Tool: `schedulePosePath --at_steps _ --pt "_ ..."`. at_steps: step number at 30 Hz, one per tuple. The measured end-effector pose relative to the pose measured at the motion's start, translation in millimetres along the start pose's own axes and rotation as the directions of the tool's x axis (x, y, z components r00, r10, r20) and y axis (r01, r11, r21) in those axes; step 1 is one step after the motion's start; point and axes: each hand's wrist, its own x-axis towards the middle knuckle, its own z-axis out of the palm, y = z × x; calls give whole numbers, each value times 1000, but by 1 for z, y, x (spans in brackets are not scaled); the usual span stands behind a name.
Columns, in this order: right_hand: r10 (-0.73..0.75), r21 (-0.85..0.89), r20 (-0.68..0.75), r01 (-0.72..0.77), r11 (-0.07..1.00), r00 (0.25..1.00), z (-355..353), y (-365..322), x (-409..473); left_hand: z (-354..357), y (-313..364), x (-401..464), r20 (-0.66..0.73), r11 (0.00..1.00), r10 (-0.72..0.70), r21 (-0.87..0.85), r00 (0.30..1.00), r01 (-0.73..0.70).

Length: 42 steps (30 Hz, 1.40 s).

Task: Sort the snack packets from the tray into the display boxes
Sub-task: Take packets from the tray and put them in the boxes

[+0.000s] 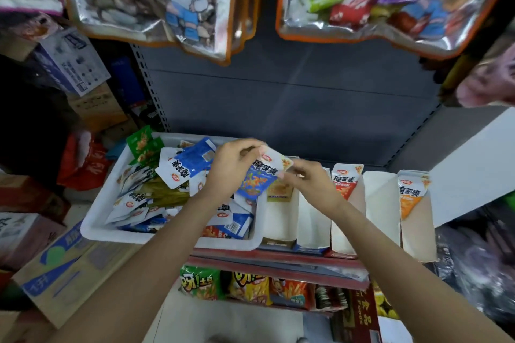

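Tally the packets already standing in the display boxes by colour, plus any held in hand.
Red packet in a display box: 1
Orange packet in a box: 1
Olive packet in a box, partly hidden: 1
Blue packet held by left hand and right hand: 1
Total: 4
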Motion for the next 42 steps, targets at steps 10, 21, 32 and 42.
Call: schedulePosePath --at_steps 10,21,32,42 --pt "-97 -148 -266 59 987 959 -85 16 -22 71 44 22 129 991 34 -130 991 -17" --pt "-2 -331 -202 -66 941 979 -100 44 -4 101 24 36 161 976 1 217 987 -36" --pt "82 -756 -148 -166 633 986 -84 55 15 111 10 41 243 615 -55 773 969 -159" --pt "47 -847 -103 -113 520 994 -79 55 9 119 -1 33 216 550 26 812 976 -195"
